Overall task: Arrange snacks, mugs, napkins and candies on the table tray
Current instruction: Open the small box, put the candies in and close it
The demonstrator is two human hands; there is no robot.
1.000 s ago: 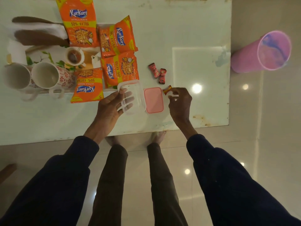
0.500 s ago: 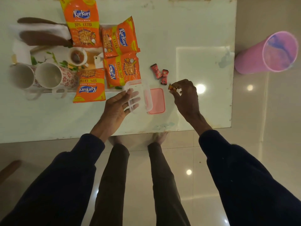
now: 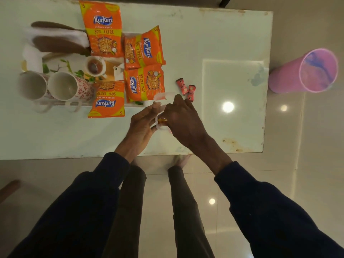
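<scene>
left hand (image 3: 143, 123), fingers straight, steadies the clear container (image 3: 163, 95) by the tray (image 3: 59, 64) corner. right hand (image 3: 183, 121) curls over it at an orange candy (image 3: 162, 120); grip not determinable. two red candies (image 3: 182, 86) lie on the desk (image 3: 204, 34) just beyond the right hand, the nearer one.

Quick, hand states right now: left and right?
Left hand: open, straight fingers against the clear container.
Right hand: cannot tell; orange candy at its thumb side, grip hidden.
</scene>
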